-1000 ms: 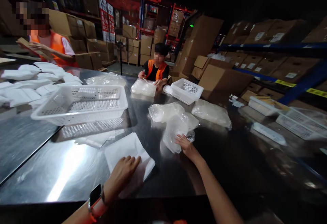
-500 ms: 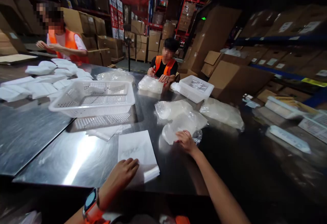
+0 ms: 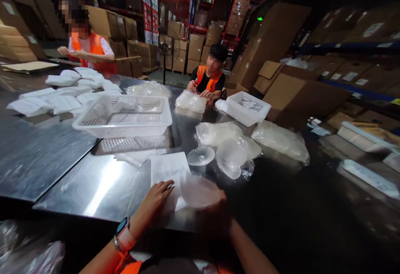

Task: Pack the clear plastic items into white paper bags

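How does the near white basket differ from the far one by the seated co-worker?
The near basket looks larger and sits left of centre, square to the table edge; the far basket looks smaller and sits turned at an angle. The near basket has white pouches stacked to its left; the far basket has clear bags in front of it. Both are white, perforated and upright on the steel table.

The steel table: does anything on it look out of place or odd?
One clear round cup lies alone on the steel table, apart from the plastic bags, beside the white sheet. The right hand, blurred, holds another cup. Nothing looks spilled or broken.
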### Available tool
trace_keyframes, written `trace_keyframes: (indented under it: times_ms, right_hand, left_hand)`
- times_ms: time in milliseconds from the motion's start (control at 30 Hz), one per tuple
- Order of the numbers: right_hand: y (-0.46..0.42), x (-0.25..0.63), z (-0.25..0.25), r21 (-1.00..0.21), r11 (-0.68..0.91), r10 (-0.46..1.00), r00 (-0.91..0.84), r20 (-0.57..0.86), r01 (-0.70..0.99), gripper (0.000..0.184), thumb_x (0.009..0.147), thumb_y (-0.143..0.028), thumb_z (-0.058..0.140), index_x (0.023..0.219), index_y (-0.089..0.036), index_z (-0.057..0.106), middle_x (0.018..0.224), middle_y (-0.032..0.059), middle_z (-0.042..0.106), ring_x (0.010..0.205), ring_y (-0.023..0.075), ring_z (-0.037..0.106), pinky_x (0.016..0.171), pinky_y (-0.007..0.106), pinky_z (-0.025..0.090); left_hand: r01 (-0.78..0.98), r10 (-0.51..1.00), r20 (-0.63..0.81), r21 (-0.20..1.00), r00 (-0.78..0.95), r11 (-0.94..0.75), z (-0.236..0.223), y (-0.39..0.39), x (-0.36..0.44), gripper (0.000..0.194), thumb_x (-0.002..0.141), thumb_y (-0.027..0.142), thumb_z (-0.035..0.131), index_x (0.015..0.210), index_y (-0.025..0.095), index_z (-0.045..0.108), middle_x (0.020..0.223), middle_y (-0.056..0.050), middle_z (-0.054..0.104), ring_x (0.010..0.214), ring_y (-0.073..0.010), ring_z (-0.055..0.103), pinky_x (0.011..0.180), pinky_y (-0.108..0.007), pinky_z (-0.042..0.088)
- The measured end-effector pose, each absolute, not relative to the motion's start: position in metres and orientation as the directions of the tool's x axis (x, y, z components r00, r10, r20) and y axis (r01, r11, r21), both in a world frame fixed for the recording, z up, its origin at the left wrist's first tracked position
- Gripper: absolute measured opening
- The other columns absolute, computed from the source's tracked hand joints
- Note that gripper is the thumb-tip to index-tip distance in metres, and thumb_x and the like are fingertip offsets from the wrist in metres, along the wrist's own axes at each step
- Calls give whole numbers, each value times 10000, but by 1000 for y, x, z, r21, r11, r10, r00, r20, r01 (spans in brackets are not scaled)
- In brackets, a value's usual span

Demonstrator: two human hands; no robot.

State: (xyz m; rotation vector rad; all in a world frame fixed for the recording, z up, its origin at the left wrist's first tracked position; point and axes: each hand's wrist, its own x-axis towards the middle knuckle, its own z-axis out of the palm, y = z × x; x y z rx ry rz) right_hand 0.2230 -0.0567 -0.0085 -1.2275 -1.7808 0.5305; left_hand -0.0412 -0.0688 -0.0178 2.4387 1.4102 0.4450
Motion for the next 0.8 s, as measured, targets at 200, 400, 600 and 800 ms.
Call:
trace_keyframes:
  times_ms: [200,400,600,800]
  right_hand:
    - [-83,189,-10,-570,811,476,-714,513,131,608,1031,-617,342,1182,-176,732,1123,137,740,1133,230,678,1048,387,496]
    - [-57,200,-13,-140,944,317,-707,632,298,366,1073,-255,364,1120,-141,708,1021,114,764,1064,201,695,975,380,551]
    - [-44,187,-24,139,761,504,-712,489,634,256,938,-13,486,858,-112,708,762,90,694,747,221,652,766,382,579]
    - [-29,161,-58,-46,546,792,-498,352,836,388,840,67,445,1049,-98,728,937,153,729,902,291,679,932,469,566]
  left_hand:
    - [649,835,231,538,500,-538,-25,-69,-46,570,744,28,505,1276,188,632,1503,-129,509,1309,-273,556,1114,-461,481]
    - [645,754,389,393,529,-656,-42,-64,-37,638,765,-69,379,1308,189,594,1502,-115,507,1281,-225,572,1048,-425,554]
    - [728,740,416,225,529,-647,-21,-74,-3,489,873,-22,385,1241,188,627,1482,-111,525,1060,-217,629,901,-373,590]
    - [780,754,434,165,493,-604,-17,-59,20,345,951,112,429,1166,153,695,1399,-161,587,881,-238,635,746,-362,594]
